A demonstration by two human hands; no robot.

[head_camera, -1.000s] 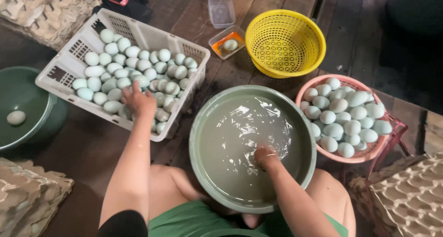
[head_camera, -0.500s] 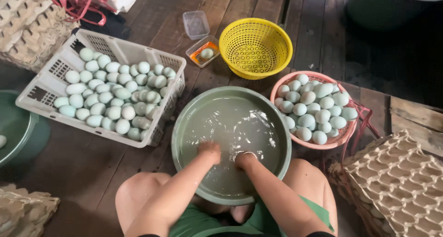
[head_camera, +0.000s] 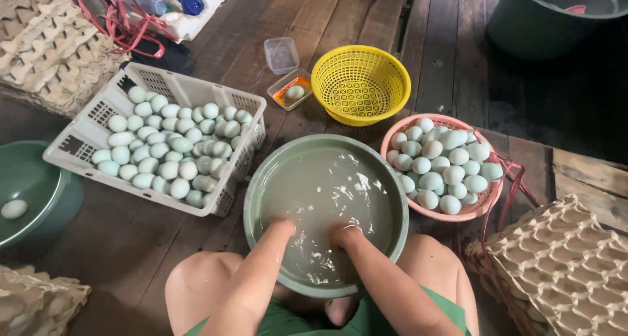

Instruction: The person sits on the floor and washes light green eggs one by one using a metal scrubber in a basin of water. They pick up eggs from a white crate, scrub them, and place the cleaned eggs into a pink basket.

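Grip unclear: both hands (head_camera: 314,235) sunk in green basin (head_camera: 261,179) of murky water; pale eggs (head_camera: 167,150) fill white crate (head_camera: 85,123).

Both hands, left (head_camera: 280,230) and right (head_camera: 341,235), reach forward, submerged side by side.

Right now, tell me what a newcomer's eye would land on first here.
First, the green basin of cloudy water at centre, with the left hand and right hand dipped in at its near edge. Next, the pale blue-green eggs: a heap in the white crate to the left, another in the pink basket to the right. Behind the basin sits an empty yellow basket.
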